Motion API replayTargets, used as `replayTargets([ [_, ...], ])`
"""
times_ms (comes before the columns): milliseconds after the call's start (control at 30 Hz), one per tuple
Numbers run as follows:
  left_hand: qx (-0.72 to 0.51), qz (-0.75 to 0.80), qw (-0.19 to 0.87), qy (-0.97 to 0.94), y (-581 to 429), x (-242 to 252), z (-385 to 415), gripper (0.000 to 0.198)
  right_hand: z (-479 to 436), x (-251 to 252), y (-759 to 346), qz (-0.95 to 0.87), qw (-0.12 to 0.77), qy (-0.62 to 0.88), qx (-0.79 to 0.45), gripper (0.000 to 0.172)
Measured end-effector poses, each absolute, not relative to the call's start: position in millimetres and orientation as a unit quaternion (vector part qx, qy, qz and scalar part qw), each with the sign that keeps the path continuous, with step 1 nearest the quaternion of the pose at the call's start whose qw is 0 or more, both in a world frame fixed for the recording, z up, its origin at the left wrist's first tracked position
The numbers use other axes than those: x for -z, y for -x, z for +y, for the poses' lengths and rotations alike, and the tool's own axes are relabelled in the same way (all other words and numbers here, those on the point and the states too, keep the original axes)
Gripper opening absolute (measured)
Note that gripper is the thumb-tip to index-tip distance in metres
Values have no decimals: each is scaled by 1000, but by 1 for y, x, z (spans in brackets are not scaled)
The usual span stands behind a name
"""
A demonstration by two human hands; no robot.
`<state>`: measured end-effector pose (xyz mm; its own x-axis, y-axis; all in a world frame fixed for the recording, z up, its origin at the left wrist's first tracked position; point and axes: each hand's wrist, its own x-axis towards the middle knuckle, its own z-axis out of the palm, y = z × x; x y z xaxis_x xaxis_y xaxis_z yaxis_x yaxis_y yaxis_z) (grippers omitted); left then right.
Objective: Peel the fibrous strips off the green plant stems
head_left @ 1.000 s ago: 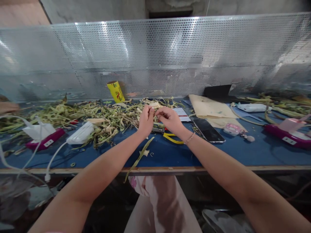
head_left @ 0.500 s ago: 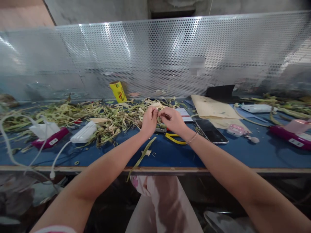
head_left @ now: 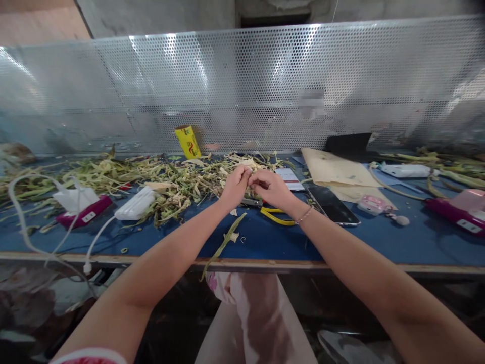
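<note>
Over the blue table, my left hand and my right hand meet at the fingertips. Both are closed in a pinch, and whatever lies between the fingers is too small to make out. Behind and left of them spreads a pile of dry green plant pieces. Just below my right hand is a tool with yellow handles, its metal head partly hidden. One long green strip lies nearer, hanging over the table's front edge.
A yellow box stands by the perforated metal screen. Left are a white charger and purple power strip. Right are a black phone, brown paper, a pink case and another purple strip.
The view has shifted slightly, moving the table's things a little to the right in the picture. My hands remain together, with the fingertips slightly changed in pose. A small pale scrap now shows below them.
</note>
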<state>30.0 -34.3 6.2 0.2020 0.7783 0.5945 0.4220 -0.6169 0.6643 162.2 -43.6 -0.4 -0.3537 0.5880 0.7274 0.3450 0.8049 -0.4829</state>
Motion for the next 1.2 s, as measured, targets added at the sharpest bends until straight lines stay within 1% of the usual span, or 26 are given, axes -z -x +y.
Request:
replayTargets([
  [167,-484,405,175,-756,-30,-6,-33,21,-44,0,-163,-817,483,283,-138,17],
  [400,-492,407,169,-751,-29,-4,-33,24,-43,1,-162,-801,490,315,-138,16],
  [633,-493,424,125,-750,-29,-3,-34,21,-39,4,-160,-788,500,311,-183,11],
  [833,-511,424,114,-739,-31,-2,-35,20,-41,2,-163,-802,492,298,-163,14],
  [967,-513,443,153,-719,-33,-4,-38,21,-42,0,-165,-809,488,295,-142,15],
  [1200,-508,443,281,-683,-35,-6,-38,22,-42,1,-165,-822,493,279,-58,16],
])
